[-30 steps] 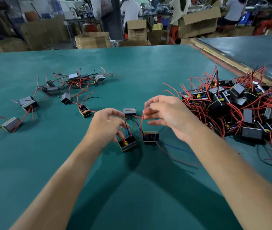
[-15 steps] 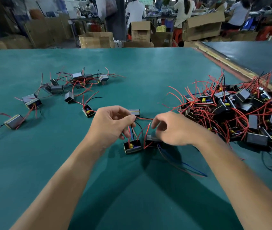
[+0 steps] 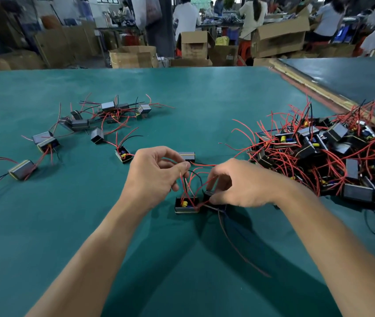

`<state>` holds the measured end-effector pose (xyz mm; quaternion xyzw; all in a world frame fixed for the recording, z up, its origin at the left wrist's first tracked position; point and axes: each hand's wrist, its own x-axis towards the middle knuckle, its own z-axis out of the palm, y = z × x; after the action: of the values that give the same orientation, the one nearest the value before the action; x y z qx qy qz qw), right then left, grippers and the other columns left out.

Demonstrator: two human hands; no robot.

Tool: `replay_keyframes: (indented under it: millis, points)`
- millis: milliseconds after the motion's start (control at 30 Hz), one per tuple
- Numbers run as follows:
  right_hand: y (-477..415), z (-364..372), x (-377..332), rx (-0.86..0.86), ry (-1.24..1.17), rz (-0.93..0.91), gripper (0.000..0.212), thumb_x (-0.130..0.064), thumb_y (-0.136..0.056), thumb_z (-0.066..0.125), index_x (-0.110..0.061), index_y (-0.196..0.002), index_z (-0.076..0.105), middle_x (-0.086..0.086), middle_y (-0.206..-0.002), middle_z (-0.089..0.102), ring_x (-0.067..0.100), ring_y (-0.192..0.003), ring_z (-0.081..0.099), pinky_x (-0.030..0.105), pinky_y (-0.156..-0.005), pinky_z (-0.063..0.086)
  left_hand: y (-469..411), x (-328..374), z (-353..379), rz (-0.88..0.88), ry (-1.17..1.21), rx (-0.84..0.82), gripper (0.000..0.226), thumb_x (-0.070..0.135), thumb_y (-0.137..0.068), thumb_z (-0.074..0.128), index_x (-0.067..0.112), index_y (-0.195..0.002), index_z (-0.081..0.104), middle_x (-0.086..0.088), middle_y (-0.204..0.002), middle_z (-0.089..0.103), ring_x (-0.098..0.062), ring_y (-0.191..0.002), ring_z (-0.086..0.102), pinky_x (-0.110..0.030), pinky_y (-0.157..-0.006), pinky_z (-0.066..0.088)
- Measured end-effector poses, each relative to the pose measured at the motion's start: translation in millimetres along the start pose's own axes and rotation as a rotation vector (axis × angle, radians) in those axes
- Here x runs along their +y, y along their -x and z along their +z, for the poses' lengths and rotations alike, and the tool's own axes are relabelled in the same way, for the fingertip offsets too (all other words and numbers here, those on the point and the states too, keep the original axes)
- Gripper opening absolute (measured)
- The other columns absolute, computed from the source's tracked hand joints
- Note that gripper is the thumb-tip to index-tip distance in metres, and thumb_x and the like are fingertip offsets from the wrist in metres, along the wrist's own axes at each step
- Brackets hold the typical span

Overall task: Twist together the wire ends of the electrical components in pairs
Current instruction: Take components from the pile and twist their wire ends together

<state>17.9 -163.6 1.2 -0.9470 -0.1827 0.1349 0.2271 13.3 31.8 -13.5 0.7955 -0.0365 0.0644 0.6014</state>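
Observation:
Small black box-shaped components with red and black wire leads lie on the green table (image 3: 44, 225). My left hand (image 3: 153, 177) pinches the red wire (image 3: 184, 187) rising from an open component (image 3: 186, 205) that lies just below it. My right hand (image 3: 234, 185) is curled over a second component (image 3: 208, 195) right beside the first, gripping it; its body is mostly hidden under the fingers. A third component (image 3: 187, 156) lies just beyond both hands, its red lead running toward my right hand.
A tangled pile of components (image 3: 328, 156) fills the right side of the table. A chain of joined components (image 3: 79, 129) trails across the left side. A second tabletop (image 3: 353, 81) adjoins at the far right. Cardboard boxes (image 3: 133, 57) and seated people are beyond the far edge.
My right hand dropped from holding a red wire up in the air down onto the second component. My left hand rose slightly and now pinches the red lead above the open component.

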Motion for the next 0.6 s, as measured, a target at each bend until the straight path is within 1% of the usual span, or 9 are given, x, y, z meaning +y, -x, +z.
replay_keyframes:
  millis: [67,133,200,233,300,400,500,533,600]
  points:
    - [-2.1,0.7,1.1,-0.072,-0.042,-0.031,0.005,-0.033,-0.084,0.074,-0.03,-0.082,0.07,-0.004,-0.077,0.074,0.012,-0.07,0.067,0.028,-0.066,0.051,-0.9,-0.1,0.4,0.021,-0.018,-0.002,0.009,0.007,-0.085,0.074,0.005,-0.078,0.069,-0.001,-0.06,0.071,-0.011,-0.036,0.048,-0.017,-0.04,0.039]
    - [-4.2,2.5,2.1,-0.063,-0.076,-0.053,0.004,-0.029,-0.084,0.074,-0.026,-0.081,0.074,-0.005,-0.077,0.075,0.012,-0.071,0.068,0.031,-0.07,0.053,-1.2,0.4,0.7,0.03,-0.047,0.0,0.009,0.007,-0.085,0.074,0.006,-0.077,0.07,0.001,-0.057,0.069,-0.011,-0.036,0.048,-0.017,-0.041,0.039]
    - [-4.7,2.5,3.8,-0.008,-0.083,-0.044,0.003,-0.025,-0.081,0.076,-0.023,-0.082,0.074,-0.006,-0.078,0.075,0.01,-0.073,0.069,0.033,-0.075,0.056,-0.9,0.8,-0.3,0.018,-0.053,0.008,0.009,0.007,-0.085,0.074,0.005,-0.077,0.07,0.0,-0.058,0.07,-0.012,-0.037,0.048,-0.017,-0.041,0.039]
    - [-4.3,2.0,5.0,0.021,-0.091,-0.04,0.005,-0.022,-0.08,0.076,-0.022,-0.085,0.074,-0.005,-0.08,0.075,0.012,-0.075,0.069,0.036,-0.077,0.056,-0.9,0.6,-0.9,0.01,-0.047,0.013,0.009,0.007,-0.085,0.074,0.005,-0.077,0.07,-0.002,-0.06,0.071,-0.012,-0.037,0.048,-0.017,-0.041,0.039]
    - [-3.4,-0.6,6.1,0.095,-0.157,-0.066,0.017,-0.011,-0.08,0.072,-0.022,-0.093,0.072,0.0,-0.082,0.074,0.019,-0.078,0.069,0.039,-0.081,0.055,-1.5,-0.1,-2.1,-0.003,-0.044,0.019,0.01,0.009,-0.085,0.074,0.005,-0.077,0.068,-0.004,-0.063,0.072,-0.013,-0.037,0.049,-0.018,-0.041,0.039]
    - [-1.0,-8.1,5.6,0.215,-0.363,-0.162,0.022,0.0,-0.082,0.068,-0.021,-0.09,0.071,0.007,-0.084,0.074,0.016,-0.073,0.065,0.034,-0.079,0.054,-1.9,-1.1,-3.0,-0.009,-0.05,0.019,0.013,0.01,-0.086,0.074,0.006,-0.076,0.067,-0.004,-0.064,0.073,-0.013,-0.038,0.05,-0.02,-0.042,0.04]
    - [2.5,-12.9,4.1,0.233,-0.547,-0.199,0.008,-0.007,-0.086,0.071,-0.015,-0.084,0.073,0.008,-0.077,0.072,0.013,-0.068,0.06,0.029,-0.071,0.049,-2.2,-1.2,-3.3,-0.008,-0.057,0.014,0.014,0.011,-0.085,0.074,0.006,-0.076,0.066,-0.003,-0.063,0.072,-0.013,-0.039,0.05,-0.021,-0.043,0.041]
    - [3.2,-12.5,3.1,0.234,-0.569,-0.193,0.005,-0.01,-0.087,0.072,-0.012,-0.083,0.073,0.008,-0.074,0.071,0.013,-0.066,0.059,0.03,-0.069,0.048,-2.2,-0.7,-3.0,-0.007,-0.059,0.011,0.014,0.011,-0.085,0.074,0.007,-0.075,0.066,-0.003,-0.063,0.072,-0.013,-0.039,0.05,-0.021,-0.043,0.041]
    - [2.9,-7.2,-0.5,0.244,-0.508,-0.195,0.009,-0.018,-0.086,0.073,-0.013,-0.079,0.073,0.008,-0.072,0.072,0.015,-0.062,0.058,0.036,-0.067,0.05,-1.5,-0.3,-1.7,-0.004,-0.055,0.003,0.015,0.01,-0.085,0.074,0.007,-0.075,0.064,-0.002,-0.062,0.072,-0.013,-0.038,0.05,-0.021,-0.043,0.041]
